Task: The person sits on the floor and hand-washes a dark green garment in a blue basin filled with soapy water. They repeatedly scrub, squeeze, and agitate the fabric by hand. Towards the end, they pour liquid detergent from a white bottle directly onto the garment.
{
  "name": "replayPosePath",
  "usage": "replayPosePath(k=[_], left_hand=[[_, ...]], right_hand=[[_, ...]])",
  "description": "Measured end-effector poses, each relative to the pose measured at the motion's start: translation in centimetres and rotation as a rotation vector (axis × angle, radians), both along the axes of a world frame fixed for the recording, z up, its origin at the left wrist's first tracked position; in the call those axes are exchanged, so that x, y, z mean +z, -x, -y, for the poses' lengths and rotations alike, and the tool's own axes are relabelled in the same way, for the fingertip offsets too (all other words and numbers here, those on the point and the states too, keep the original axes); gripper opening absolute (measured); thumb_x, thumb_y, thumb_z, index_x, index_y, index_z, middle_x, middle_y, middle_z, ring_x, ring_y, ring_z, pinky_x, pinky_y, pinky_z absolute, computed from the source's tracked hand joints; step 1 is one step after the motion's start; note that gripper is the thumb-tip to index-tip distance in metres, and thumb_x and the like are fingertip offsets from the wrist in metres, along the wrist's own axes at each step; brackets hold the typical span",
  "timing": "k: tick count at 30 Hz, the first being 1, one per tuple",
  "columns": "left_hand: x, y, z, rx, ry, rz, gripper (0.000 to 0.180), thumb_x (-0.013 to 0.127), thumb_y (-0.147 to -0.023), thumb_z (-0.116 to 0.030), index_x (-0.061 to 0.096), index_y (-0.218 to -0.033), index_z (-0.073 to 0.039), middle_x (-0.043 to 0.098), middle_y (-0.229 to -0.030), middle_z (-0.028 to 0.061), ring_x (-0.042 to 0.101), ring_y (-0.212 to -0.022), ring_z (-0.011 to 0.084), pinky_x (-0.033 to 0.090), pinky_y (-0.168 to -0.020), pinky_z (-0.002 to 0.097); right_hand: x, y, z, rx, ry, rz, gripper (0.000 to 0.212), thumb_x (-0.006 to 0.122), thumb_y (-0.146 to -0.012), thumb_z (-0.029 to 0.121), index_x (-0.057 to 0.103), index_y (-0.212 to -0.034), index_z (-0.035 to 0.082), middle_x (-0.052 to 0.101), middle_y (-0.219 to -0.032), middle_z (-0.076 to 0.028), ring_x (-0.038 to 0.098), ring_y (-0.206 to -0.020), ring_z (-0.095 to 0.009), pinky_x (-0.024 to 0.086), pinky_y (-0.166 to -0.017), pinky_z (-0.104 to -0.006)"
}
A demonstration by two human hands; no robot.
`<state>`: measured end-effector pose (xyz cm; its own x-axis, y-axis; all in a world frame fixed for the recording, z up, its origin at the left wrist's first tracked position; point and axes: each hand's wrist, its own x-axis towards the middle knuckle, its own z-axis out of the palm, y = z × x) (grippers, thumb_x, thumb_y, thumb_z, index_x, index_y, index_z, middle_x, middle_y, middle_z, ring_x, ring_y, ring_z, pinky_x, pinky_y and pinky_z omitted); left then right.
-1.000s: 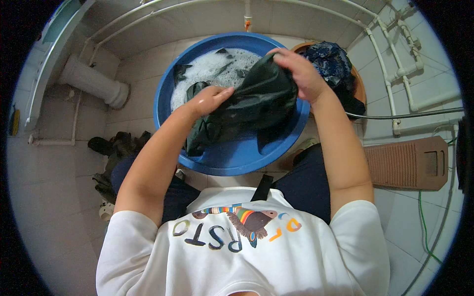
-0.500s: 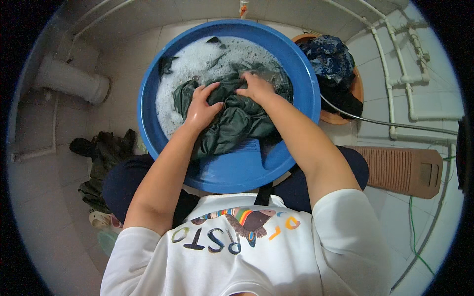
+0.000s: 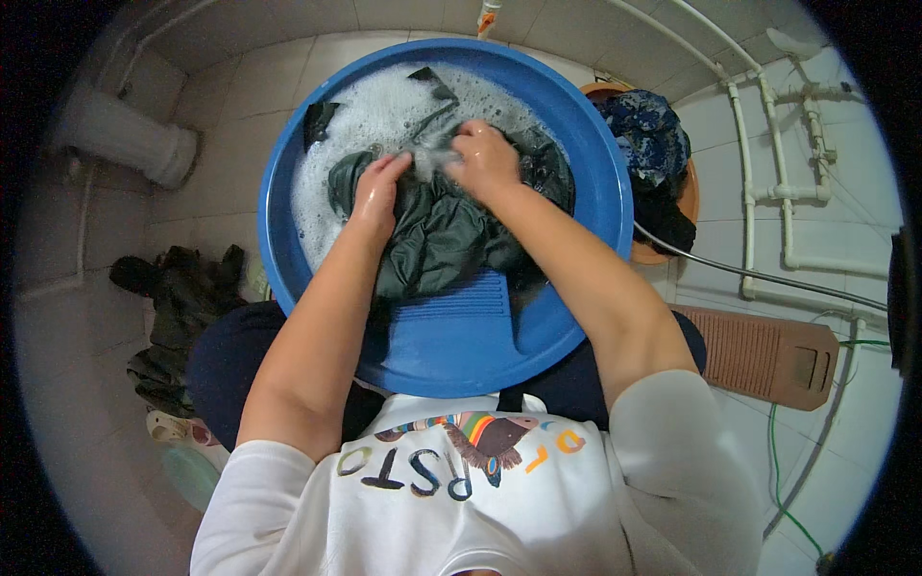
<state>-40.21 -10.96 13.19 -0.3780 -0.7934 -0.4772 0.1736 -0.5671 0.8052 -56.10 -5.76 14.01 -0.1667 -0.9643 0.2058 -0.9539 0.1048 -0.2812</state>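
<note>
A dark green garment, wet and crumpled, lies partly in soapy water in a round blue basin. Its lower folds rest against the ridged washboard slope moulded into the basin's near side. My left hand is closed, fingers together, on the garment's upper left part. To the right, my right hand has its fingers curled onto the cloth. A pale, shiny patch between the hands is smeared by motion; I cannot tell whether it is wet cloth or splashing water. White suds float along the far and left sides.
An orange-brown tub with dark clothes stands at the far right. A brown washboard lies on the right floor, and a hose runs past it. Dark clothing lies at left. White pipes line the wall.
My hands have closed from a spread-fingered pose onto the cloth and moved nearer each other. The garment's middle has bunched up between them.
</note>
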Motion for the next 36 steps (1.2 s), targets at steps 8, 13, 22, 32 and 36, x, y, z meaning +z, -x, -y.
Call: replayPosePath(k=[8,13,22,32,36], left_hand=[[2.9,-1.2,-1.2,-0.318,-0.526,-0.641,0.035,0.053,-0.083,-0.037,0.060,-0.081,-0.003,0.060,-0.073,0.0094,0.058,-0.069,0.0205,0.047,-0.070,0.0336],[-5.2,0.0,-1.6,-0.152,0.430,-0.293,0.029,0.049,-0.086,-0.030,0.056,-0.096,-0.004,0.059,-0.094,0.0069,0.056,-0.080,0.0180,0.046,-0.072,0.0317],[-1.1,-1.5,-3.0,-0.172,0.045,-0.108,0.041,0.053,-0.082,-0.035,0.053,-0.107,-0.002,0.059,-0.090,0.0090,0.056,-0.077,0.0160,0.047,-0.068,0.0307],[2.5,-0.1,-2.0,0.268,-0.402,-0.263,0.035,0.055,-0.081,-0.030,0.055,-0.104,-0.003,0.057,-0.104,0.0133,0.055,-0.092,0.0290,0.044,-0.083,0.0399],[-4.2,-2.1,0.6,0.257,-0.403,-0.329,0.027,0.056,-0.080,-0.016,0.055,-0.102,-0.002,0.057,-0.103,0.0125,0.055,-0.093,0.0292,0.044,-0.084,0.0390]], right_hand=[[5.8,-9.8,-4.7,0.314,0.329,0.411,0.018,0.063,-0.067,0.017,0.051,-0.068,0.004,0.052,-0.090,-0.010,0.055,-0.075,-0.028,0.046,-0.062,-0.0369],[2.3,-7.3,-2.3,0.248,0.371,0.372,0.021,0.054,-0.074,0.031,0.061,-0.071,0.011,0.057,-0.078,-0.013,0.056,-0.070,-0.031,0.046,-0.062,-0.0405],[5.2,-10.7,-4.6,0.172,0.203,0.491,0.019,0.055,-0.076,0.026,0.058,-0.067,0.009,0.057,-0.067,-0.014,0.055,-0.061,-0.035,0.044,-0.054,-0.0410],[-3.1,2.8,0.3,-0.170,-0.241,0.713,0.072,0.047,-0.075,0.063,0.045,-0.115,0.002,0.046,-0.118,-0.022,0.047,-0.106,-0.036,0.037,-0.087,-0.0434],[-3.1,5.7,-0.6,-0.201,-0.815,0.360,0.080,0.054,-0.067,0.065,0.050,-0.115,0.000,0.052,-0.113,-0.021,0.050,-0.103,-0.035,0.040,-0.087,-0.0440]])
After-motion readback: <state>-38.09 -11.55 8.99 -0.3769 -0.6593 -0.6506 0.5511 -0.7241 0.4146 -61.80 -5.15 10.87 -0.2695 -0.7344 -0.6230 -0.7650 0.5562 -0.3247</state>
